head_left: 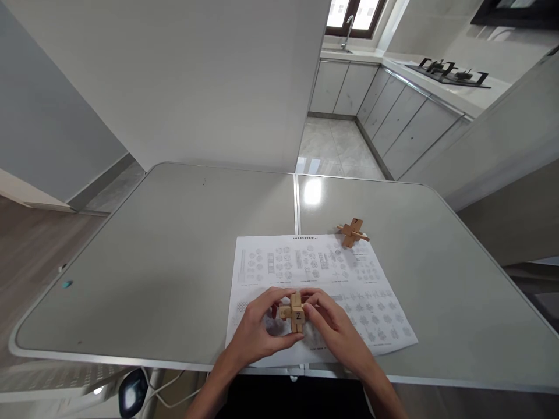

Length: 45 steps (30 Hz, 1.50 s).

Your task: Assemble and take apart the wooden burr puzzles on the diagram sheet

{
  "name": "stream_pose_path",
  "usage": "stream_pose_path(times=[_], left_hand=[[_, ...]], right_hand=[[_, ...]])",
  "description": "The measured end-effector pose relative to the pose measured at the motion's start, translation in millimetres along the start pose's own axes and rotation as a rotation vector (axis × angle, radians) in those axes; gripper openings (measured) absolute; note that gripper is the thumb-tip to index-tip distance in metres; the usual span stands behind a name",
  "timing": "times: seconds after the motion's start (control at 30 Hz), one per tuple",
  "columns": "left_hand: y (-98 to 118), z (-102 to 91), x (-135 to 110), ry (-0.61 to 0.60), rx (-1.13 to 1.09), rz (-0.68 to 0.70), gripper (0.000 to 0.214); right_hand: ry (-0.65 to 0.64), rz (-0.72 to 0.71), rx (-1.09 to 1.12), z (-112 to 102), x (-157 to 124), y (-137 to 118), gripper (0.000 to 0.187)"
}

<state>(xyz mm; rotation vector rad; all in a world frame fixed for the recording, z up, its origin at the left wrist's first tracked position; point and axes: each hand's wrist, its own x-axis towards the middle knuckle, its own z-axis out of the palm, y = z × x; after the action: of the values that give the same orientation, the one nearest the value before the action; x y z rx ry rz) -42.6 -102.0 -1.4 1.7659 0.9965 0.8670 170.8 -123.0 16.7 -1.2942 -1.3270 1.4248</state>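
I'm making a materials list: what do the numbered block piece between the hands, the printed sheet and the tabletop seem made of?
The numbered block piece looks like matte wood, judging by its tan colour. The printed sheet is most likely paper: thin, white, matte, lying flat. The tabletop is grey and slightly glossy, reflecting light brightly in one spot; laminate or plastic, perhaps.

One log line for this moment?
left hand: grips wooden block assembly; right hand: touches its right side; printed sheet: beneath hands; second wooden assembly: sheet's far right corner
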Motion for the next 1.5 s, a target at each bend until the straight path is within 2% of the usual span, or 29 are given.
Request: stream_pose_path(times=[0.1, 0.23, 0.37, 0.57, 0.73, 1.0, 1.3, 1.5], left_hand=[[0, -0.5, 1, -0.023, -0.003, -0.016, 0.068], [-3, 0.5, 1, 0.005, -0.032, -0.015, 0.071], [-3, 2.3, 3, 0.062, -0.081, -0.059, 0.064], [1, 3.3, 5, 0.068, -0.090, -0.117, 0.042], [2, 2.3, 6, 0.054, -0.061, -0.127, 0.032], [5, 1.5, 8, 0.065, -0.002, -0.124, 0.028], [5, 0.9, 9, 0.062, 0.021, -0.109, 0.026], [5, 1.3, 10, 0.060, 0.025, -0.103, 0.024]], right_hand=[[0.001, -0.038, -0.118, -6, -2, -2, 0.037], [0.073, 0.021, -0.153, -12, -3, 1, 0.043], [0.267, 0.074, -0.167, -29, -1, 11, 0.050], [0.585, 0.127, -0.229, -78, 1, 35, 0.055], [0.734, 0.176, -0.303, -109, 4, 48, 0.058], [0.857, 0.160, -0.295, -119, 11, 55, 0.067], [0.884, 0.168, -0.326, -122, 17, 57, 0.065], [0.877, 0.162, -0.326, -123, 10, 54, 0.062]])
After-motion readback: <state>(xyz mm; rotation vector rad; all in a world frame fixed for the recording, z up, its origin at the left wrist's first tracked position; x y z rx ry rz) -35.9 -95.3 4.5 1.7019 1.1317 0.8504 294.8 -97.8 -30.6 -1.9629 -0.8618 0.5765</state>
